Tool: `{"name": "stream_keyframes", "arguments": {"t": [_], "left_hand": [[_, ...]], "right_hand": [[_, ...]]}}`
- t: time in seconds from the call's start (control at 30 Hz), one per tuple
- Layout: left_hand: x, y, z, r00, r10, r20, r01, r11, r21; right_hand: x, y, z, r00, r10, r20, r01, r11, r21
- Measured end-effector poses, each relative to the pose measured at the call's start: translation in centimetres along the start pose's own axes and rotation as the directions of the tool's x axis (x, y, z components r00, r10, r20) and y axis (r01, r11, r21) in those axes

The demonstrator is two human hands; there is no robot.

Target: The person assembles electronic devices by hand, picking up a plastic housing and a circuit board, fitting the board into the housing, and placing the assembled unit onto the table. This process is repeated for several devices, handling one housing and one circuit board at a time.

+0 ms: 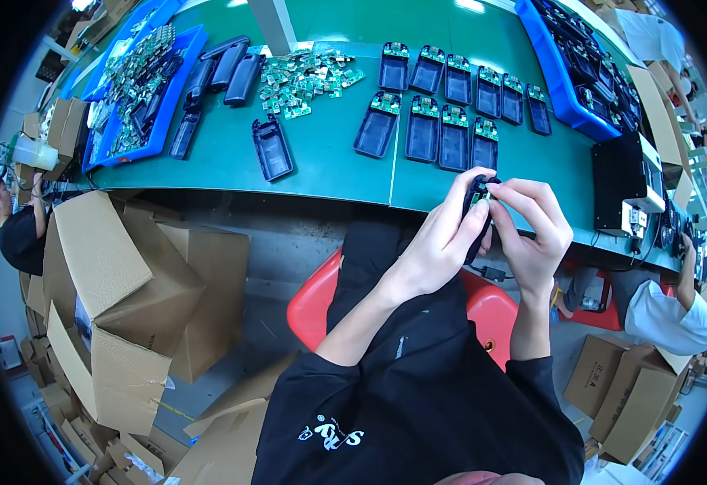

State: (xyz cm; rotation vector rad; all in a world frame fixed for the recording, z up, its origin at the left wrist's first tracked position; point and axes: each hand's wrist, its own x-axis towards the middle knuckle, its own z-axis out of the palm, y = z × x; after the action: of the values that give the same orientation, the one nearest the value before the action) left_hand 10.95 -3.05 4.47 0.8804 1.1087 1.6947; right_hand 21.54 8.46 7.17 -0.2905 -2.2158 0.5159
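Just off the table's front edge, my left hand (441, 246) grips a dark blue plastic housing (471, 194) tilted upward, its fingers wrapped round the side. A small green circuit board (483, 194) shows at the housing's upper end. My right hand (538, 230) closes thumb and forefinger on that board; the exact contact is partly hidden by the fingers. Beyond my hands lie two rows of similar open housings (421, 139), each with a green board at its far end. Farther left lies a single housing (272, 151) with no green board visible.
Loose green circuit boards (305, 81) are heaped on the green table (341, 174). A blue bin (163, 133) of boards and dark parts stands left, another blue bin (559, 89) far right. A black box-shaped device (618, 186) sits right. Cardboard boxes (139, 275) crowd the left floor; people work on both sides.
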Motion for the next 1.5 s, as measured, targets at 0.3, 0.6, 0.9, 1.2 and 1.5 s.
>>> {"name": "stream_keyframes", "arguments": {"t": [0.3,0.6,0.9,1.2,1.5], "left_hand": [[0.1,-0.2,0.2,1.000,0.017,0.016,-0.017,1.000,-0.005],[0.4,-0.8,0.2,0.999,-0.032,0.009,0.032,0.999,0.001],[1.6,-2.3,0.3,0.997,0.063,-0.044,-0.070,0.982,-0.176],[2.1,-3.4,0.6,0.999,-0.049,0.020,0.052,0.870,-0.491],[3.1,-4.9,3.9,0.999,0.004,0.047,0.025,0.807,-0.590]], "right_hand": [[-0.5,0.2,0.3,0.999,-0.009,-0.052,0.010,1.000,0.009],[-0.4,0.3,0.0,1.000,-0.007,0.018,0.008,1.000,-0.022],[0.4,0.4,-1.8,0.956,0.090,0.280,-0.102,0.994,0.027],[-0.2,-0.3,-2.4,0.970,0.156,0.184,-0.150,0.988,-0.045],[-4.2,-2.0,-2.8,0.889,0.446,0.102,-0.430,0.891,-0.144]]}}
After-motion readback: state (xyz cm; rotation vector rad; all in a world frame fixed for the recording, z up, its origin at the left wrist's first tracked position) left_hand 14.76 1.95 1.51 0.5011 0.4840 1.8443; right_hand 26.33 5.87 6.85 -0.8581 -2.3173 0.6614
